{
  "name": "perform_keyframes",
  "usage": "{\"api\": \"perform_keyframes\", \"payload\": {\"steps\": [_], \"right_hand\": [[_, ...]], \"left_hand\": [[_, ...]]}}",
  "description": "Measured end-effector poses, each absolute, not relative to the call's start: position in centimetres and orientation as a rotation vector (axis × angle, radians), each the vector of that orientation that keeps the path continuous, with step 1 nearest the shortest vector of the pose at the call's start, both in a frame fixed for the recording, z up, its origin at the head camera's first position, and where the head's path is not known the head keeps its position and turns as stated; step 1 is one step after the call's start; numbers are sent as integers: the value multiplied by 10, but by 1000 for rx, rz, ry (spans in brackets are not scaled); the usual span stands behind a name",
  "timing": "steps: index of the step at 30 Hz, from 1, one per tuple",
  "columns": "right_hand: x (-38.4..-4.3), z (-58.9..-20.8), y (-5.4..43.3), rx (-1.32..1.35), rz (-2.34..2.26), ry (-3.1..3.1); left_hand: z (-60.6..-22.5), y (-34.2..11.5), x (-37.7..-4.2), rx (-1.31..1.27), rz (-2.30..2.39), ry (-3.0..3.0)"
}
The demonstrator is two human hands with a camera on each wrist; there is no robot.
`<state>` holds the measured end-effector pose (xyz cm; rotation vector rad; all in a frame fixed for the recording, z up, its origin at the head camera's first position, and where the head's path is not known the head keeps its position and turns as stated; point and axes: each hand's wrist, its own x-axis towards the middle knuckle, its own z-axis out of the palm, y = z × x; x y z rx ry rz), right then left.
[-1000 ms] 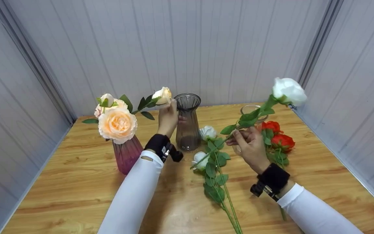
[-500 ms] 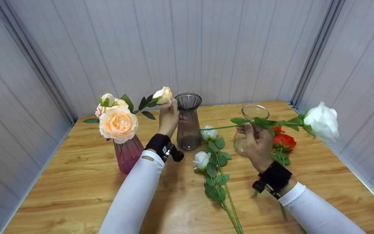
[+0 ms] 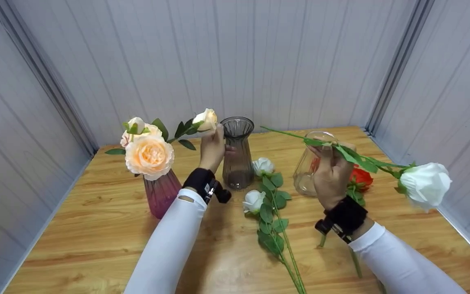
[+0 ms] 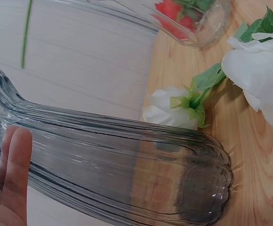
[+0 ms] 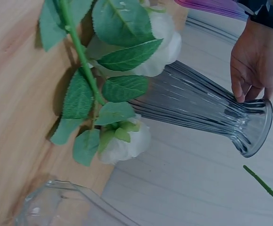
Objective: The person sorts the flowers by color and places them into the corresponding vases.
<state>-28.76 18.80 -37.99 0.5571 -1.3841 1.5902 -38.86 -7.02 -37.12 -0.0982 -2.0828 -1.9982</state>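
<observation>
A ribbed grey glass vase (image 3: pixel 238 163) stands upright at the back middle. My left hand (image 3: pixel 212 148) holds it by the neck from the left, with fingers (image 4: pixel 17 165) against the glass. My right hand (image 3: pixel 333 171) pinches the stem of a white artificial rose (image 3: pixel 424 185) above the table. The bloom points right and slightly down, and the bare stem end (image 3: pixel 276 130) points left toward the vase's rim, apart from it. In the right wrist view the stem end (image 5: pixel 263 186) shows beside the vase mouth, while the right hand is out of that view.
Two white roses (image 3: pixel 254 201) lie on the table between the hands. A pink vase (image 3: pixel 161 196) with peach flowers (image 3: pixel 149 157) stands left. Behind the right hand are a clear glass vase (image 3: pixel 303 181) and red flowers (image 3: pixel 360 178). Panel walls (image 3: pixel 235 61) enclose the table.
The right hand has turned the white rose: its bloom has swung down and right, and the stem end has risen toward the height of the grey vase's rim. The left hand has stayed put.
</observation>
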Motion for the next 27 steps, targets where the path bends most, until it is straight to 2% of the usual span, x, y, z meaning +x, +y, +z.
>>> {"api": "perform_keyframes", "payload": {"steps": [15,27], "right_hand": [[-292,-353,159,546,1508,-1614],[-302,-346,132,544,1353,-1836]], "left_hand": [[-371,-67,-389,-83,-1993,-2087],[-371,-68,-387,-103,-1979,-2059]]}}
